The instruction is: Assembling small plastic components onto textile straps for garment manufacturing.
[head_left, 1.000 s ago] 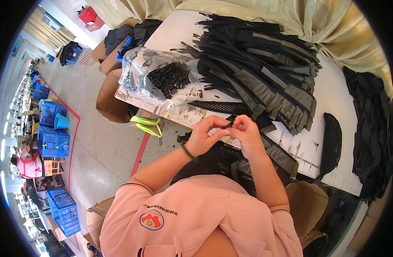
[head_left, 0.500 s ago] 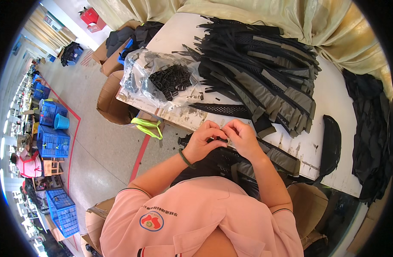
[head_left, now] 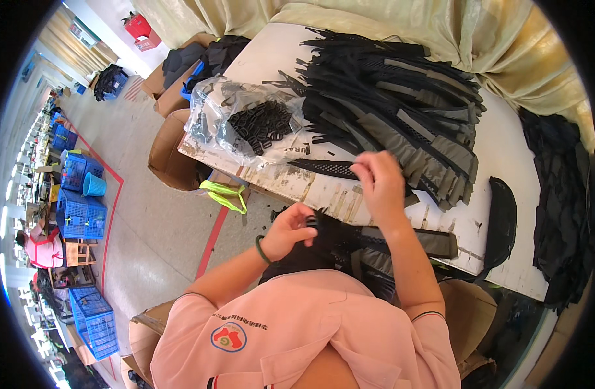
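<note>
My left hand (head_left: 289, 232) is closed on a small black plastic buckle (head_left: 311, 222), held over the black pieces on my lap. To its right and farther out, my right hand (head_left: 381, 185) reaches over the table edge. Its curled fingertips are at a black mesh strap (head_left: 323, 168) lying along the front of the table, and they cover its right end. Beyond it spreads a large pile of black and grey straps (head_left: 401, 110). A clear plastic bag (head_left: 206, 123) holds a heap of black buckles (head_left: 261, 123). More grey-and-black strap pieces (head_left: 433, 243) hang over my lap.
The white table (head_left: 336, 194) has a worn front edge. A curved black piece (head_left: 501, 220) and a dark fabric stack (head_left: 560, 207) lie at right. Cardboard boxes (head_left: 171, 155) and a neon yellow strip (head_left: 225, 194) are left of the table; blue crates (head_left: 93, 318) stand farther left.
My hands have come apart. The right hand has moved up and away to the strap on the table; the left has drawn slightly left and down with the buckle.
</note>
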Motion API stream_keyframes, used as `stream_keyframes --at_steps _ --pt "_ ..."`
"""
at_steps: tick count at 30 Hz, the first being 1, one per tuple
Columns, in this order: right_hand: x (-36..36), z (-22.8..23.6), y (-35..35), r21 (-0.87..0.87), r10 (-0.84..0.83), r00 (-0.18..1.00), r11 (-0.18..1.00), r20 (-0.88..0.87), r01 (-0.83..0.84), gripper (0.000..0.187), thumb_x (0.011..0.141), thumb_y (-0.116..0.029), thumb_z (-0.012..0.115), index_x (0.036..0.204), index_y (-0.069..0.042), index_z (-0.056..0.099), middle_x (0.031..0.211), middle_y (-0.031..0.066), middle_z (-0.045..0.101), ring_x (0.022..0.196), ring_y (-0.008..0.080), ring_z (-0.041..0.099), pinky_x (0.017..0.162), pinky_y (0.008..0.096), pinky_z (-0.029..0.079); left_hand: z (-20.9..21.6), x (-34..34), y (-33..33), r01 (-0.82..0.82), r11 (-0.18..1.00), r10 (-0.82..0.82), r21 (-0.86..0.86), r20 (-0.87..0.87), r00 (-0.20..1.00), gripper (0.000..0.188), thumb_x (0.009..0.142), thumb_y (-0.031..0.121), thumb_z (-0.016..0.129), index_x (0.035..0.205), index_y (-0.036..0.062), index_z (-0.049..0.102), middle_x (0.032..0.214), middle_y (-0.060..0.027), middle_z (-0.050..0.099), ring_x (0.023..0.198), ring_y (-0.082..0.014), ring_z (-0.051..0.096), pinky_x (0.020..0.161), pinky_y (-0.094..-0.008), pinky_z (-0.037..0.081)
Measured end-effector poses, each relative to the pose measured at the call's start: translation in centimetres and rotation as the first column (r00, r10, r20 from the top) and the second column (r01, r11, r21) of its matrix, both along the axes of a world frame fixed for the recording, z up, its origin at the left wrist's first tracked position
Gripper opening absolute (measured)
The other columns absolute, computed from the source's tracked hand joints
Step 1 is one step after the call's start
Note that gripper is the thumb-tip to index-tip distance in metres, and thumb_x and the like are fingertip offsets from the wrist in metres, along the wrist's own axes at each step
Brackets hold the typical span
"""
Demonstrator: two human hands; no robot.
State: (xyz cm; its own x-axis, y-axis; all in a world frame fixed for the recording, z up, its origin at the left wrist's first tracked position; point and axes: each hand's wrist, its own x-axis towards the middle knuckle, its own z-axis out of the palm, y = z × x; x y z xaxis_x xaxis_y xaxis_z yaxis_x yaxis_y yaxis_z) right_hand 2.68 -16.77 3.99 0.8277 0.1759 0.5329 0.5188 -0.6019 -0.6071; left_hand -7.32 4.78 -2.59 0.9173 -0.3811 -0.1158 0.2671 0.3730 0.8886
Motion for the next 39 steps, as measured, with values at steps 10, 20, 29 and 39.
stream_keyframes --at_steps 10,20,29,39 --pt "-1.3 2.4 -2.7 0.374 0.325 0.754 0.92 -0.57 -0.114 0.018 0.082 -0.013 0.065 0.09 0.003 0.058 0.074 0.0017 0.057 0.071 0.005 0.048 0.061 0.024 0.041 1.5 2.9 -0.2 -0.032 0.984 0.073 0.175 -0.233 0.97 0.041 0.094 0.035 0.051 0.122 0.0057 0.048 0.096 -0.0065 0.056 0.066 -0.0135 0.053 0.062 -0.025 0.045" --pt "-9.2 1.5 -15.0 0.372 0.37 0.345 0.926 -0.863 -0.062 0.027 0.079 -0.014 0.069 0.099 0.003 0.06 0.081 0.0016 0.059 0.076 0.0087 0.05 0.068 0.0278 0.044 2.4 11.0 -2.6 -0.135 0.878 0.04 -0.458 -0.211 0.977 0.02 0.092 0.027 0.055 0.087 0.0084 0.06 0.073 -0.0001 0.06 0.051 -0.008 0.044 0.049 -0.0212 0.034" --pt "-6.2 -1.2 -14.9 -0.197 -0.268 0.908 0.957 -0.321 0.213 0.031 0.078 -0.011 0.066 0.107 -0.003 0.059 0.1 0.0168 0.062 0.096 0.031 0.058 0.084 0.0387 0.045 -0.2 7.4 -3.7 -0.433 0.898 0.439 0.075 -0.076 0.895 0.011 0.081 0.008 0.068 0.089 0.0021 0.063 0.07 -0.0018 0.061 0.054 -0.0085 0.053 0.049 -0.0224 0.04" --pt "-0.8 -3.0 4.0 -0.005 0.25 0.968 0.968 -0.017 -0.25 0.023 0.077 -0.007 0.064 0.098 0.0 0.059 0.09 0.0125 0.062 0.085 0.0312 0.059 0.077 0.0385 0.047 -0.7 7.4 -2.3 -0.336 0.78 0.074 0.527 0.456 0.887 0.007 0.079 0.005 0.063 0.083 0.0003 0.064 0.074 -0.0082 0.064 0.066 -0.0124 0.058 0.06 -0.0279 0.046"
